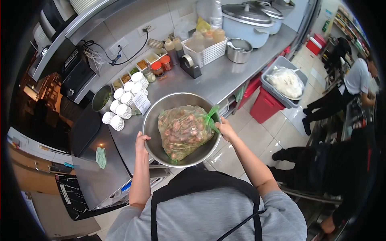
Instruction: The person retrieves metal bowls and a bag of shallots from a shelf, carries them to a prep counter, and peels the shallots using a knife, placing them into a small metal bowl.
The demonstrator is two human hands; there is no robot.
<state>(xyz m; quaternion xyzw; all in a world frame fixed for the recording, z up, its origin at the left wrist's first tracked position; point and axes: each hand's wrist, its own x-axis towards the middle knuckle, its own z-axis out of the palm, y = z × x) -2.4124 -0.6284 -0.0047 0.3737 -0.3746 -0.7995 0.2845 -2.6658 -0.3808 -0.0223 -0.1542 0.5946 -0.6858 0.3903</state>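
Observation:
A large steel bowl (150, 150) is held between my two hands, over the front edge of the steel counter. Inside it lies a clear greenish plastic bag (185, 130) of reddish-brown pieces, knotted at the right with a green tie (210, 118). My left hand (142, 141) is closed on the bowl's left rim, with the thumb over the edge. On the right rim, beside the knot, my right hand (226, 127) grips the bowl. Stacks of white lids or cups (125, 98) with a paper slip (141, 103) stand just beyond the bowl.
Behind are sauce bottles in a white basket (205, 50), a tape dispenser (190, 66), a steel pot (239, 52) and large cookers (245, 24). A grey tub (267, 80) sits on a red bin (265, 106) at right. Other people (341, 88) stand further right.

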